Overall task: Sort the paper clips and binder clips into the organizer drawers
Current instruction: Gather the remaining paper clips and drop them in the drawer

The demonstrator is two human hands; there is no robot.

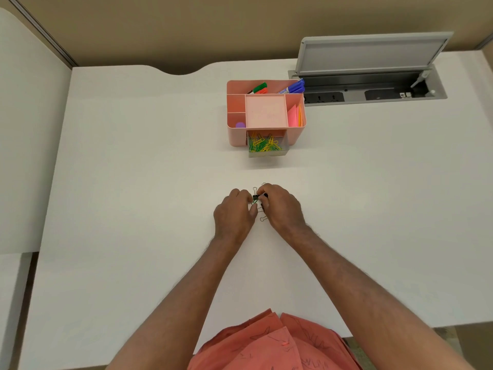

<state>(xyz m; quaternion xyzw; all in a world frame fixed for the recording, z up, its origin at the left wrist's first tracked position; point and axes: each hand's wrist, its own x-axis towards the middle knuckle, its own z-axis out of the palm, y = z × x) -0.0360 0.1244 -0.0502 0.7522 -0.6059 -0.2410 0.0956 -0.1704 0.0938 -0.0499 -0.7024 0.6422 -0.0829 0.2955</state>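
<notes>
Big white desk, pretty bare. A pink organizer sits toward the back with 1 clear drawer pulled out, and a little bunch of binder clips lies mid-desk. A cable hatch is open at the back right.

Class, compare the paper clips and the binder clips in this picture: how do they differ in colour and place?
The paper clips are yellow and green; the binder clips are black with silver wire handles. The paper clips lie in the open drawer; the binder clips are on the desk, gathered between the left hand and right hand.
</notes>
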